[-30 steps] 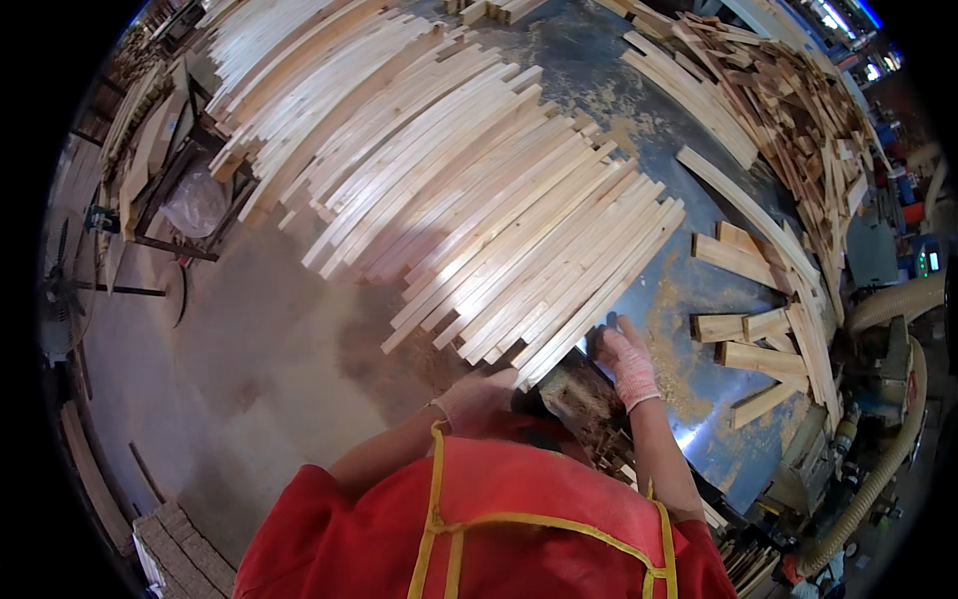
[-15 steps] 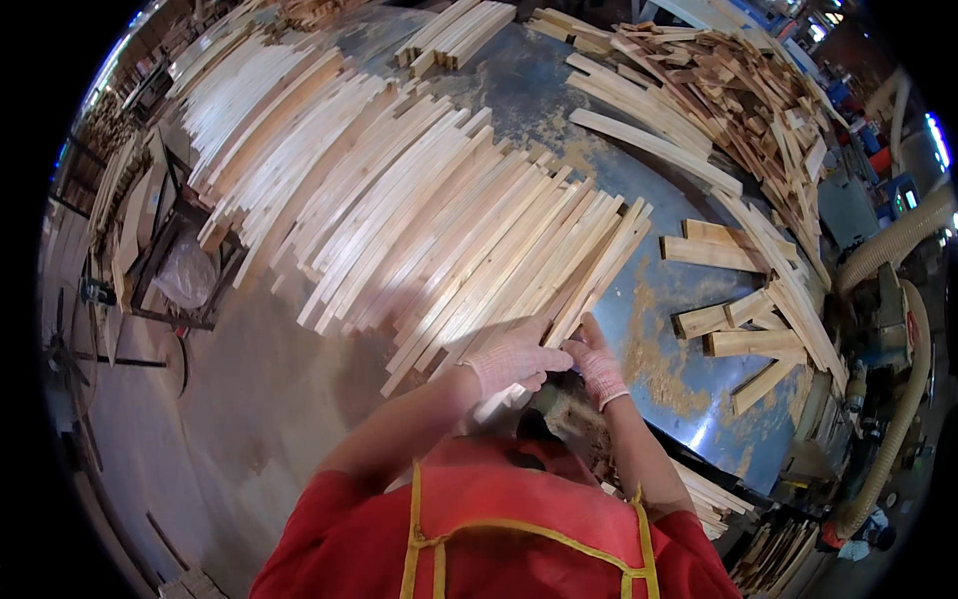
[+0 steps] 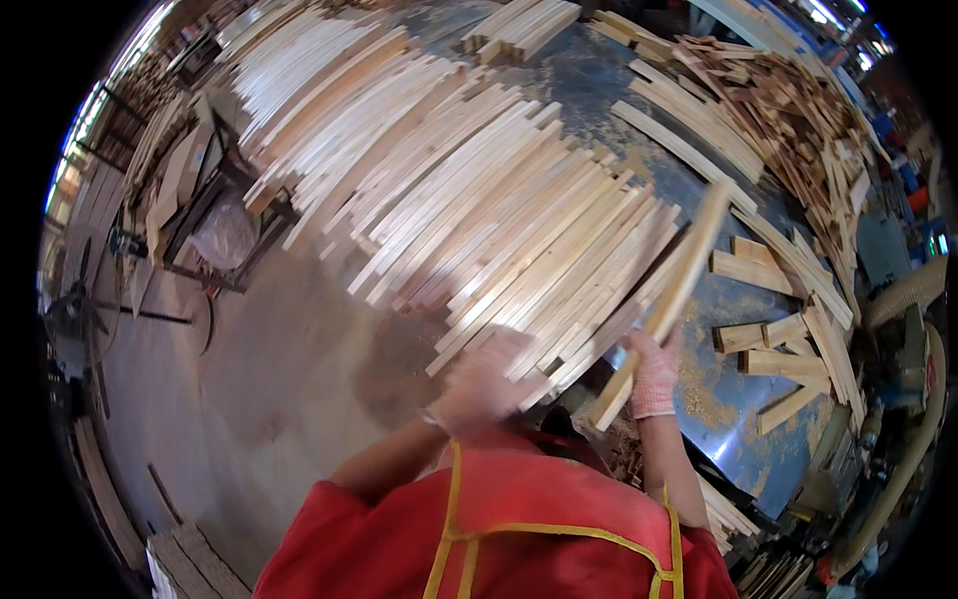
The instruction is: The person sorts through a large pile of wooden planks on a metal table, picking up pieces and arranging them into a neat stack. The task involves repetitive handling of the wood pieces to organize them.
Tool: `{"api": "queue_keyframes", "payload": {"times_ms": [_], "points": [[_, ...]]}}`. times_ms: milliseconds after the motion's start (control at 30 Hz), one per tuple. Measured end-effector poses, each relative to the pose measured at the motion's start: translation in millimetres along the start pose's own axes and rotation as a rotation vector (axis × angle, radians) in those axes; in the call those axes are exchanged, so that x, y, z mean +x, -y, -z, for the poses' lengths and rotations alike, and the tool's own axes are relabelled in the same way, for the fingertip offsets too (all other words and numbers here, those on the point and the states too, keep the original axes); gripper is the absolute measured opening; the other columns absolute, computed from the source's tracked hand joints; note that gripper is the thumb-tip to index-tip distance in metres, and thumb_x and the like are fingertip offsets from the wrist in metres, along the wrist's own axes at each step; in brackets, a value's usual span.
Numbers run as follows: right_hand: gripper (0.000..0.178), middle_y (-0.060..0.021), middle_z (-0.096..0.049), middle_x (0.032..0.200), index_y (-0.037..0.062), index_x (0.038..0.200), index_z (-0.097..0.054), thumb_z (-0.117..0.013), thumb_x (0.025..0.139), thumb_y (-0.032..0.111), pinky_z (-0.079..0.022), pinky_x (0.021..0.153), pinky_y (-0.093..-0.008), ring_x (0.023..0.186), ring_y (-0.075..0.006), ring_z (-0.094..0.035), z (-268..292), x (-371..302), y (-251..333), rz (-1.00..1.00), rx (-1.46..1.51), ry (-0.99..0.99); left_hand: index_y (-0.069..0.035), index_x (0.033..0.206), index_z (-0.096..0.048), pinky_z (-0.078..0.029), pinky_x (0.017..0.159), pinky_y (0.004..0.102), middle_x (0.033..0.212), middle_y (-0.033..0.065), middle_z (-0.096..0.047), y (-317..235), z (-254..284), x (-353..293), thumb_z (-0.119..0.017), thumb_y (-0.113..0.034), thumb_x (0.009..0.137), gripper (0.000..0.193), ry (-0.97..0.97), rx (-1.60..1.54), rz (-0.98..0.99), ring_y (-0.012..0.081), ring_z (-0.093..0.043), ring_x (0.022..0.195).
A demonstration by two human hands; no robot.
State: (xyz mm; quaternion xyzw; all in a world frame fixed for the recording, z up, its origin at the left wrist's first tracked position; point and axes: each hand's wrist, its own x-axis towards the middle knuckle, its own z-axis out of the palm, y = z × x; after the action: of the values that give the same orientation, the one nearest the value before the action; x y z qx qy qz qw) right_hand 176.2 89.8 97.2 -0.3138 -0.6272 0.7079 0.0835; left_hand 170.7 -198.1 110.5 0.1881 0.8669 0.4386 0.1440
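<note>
A pale wooden strip (image 3: 679,280) slants up from the near edge of the table, lifted clear of the others and blurred along its upper part. Gloved in pinkish white, my right hand (image 3: 656,374) is closed round it near its lower end. My left hand (image 3: 484,379), in a matching glove, is smeared by motion over the near ends of a row of wooden strips (image 3: 529,260). Its fingers cannot be made out, nor whether it touches wood. The strips lie side by side, slanting away from me.
Short wood blocks (image 3: 783,364) lie on the metal tabletop (image 3: 718,419) at the right, amid sawdust. Beyond them is a heap of offcuts (image 3: 798,120). A ribbed hose (image 3: 923,399) runs down the far right. A rack with a plastic bag (image 3: 225,235) stands at the left.
My hands have moved apart. The right one has raised a strip off the row's right end, while the left has shifted away over the strip ends. The whole view has turned slightly.
</note>
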Motion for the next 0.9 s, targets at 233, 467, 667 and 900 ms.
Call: {"api": "queue_keyframes", "payload": {"times_ms": [233, 467, 667, 900], "points": [[0.101, -0.0182, -0.06, 0.131, 0.0064, 0.168, -0.024, -0.07, 0.078, -0.002, -0.055, 0.097, -0.0412, 0.109, -0.0305, -0.063, 28, 39, -94, -0.014, -0.195, -0.048, -0.002, 0.12, -0.076, -0.055, 0.085, 0.0295, 0.092, 0.0028, -0.072, 145, 47, -48, -0.072, -0.046, 0.1, 0.048, -0.281, -0.385, 0.664, 0.0151, -0.069, 0.094], [0.106, -0.0212, -0.055, 0.153, 0.003, 0.17, -0.021, -0.071, 0.076, 0.002, -0.04, 0.12, -0.0402, 0.136, -0.0378, -0.056, 8, 50, -104, 0.014, -0.27, -0.035, -0.009, 0.124, -0.075, -0.052, 0.081, 0.0292, 0.11, 0.0047, -0.073, 157, 45, -2, -0.069, -0.051, 0.103, 0.047, 0.046, -0.787, 0.824, 0.012, -0.066, 0.097], [0.103, -0.0164, -0.066, 0.131, 0.0074, 0.173, -0.017, -0.069, 0.083, 0.006, -0.056, 0.096, -0.0383, 0.109, -0.0291, -0.066, 11, 34, -82, -0.107, -0.04, -0.104, 0.003, 0.151, -0.053, -0.058, 0.078, 0.0356, 0.117, 0.0123, -0.07, 40, 118, 56, -0.076, -0.038, 0.096, 0.072, 0.253, -0.846, 0.504, 0.0184, -0.067, 0.096], [0.106, -0.0144, -0.066, 0.119, 0.0129, 0.174, -0.005, -0.074, 0.095, 0.016, -0.057, 0.083, -0.0358, 0.096, -0.0231, -0.066, -24, 28, -26, -0.071, 0.244, 0.062, 0.005, 0.135, -0.059, -0.051, 0.096, 0.0485, 0.12, 0.0225, -0.065, 11, 96, 88, -0.072, -0.02, 0.09, 0.053, 0.415, -0.11, 0.113, 0.0334, -0.064, 0.111]]}}
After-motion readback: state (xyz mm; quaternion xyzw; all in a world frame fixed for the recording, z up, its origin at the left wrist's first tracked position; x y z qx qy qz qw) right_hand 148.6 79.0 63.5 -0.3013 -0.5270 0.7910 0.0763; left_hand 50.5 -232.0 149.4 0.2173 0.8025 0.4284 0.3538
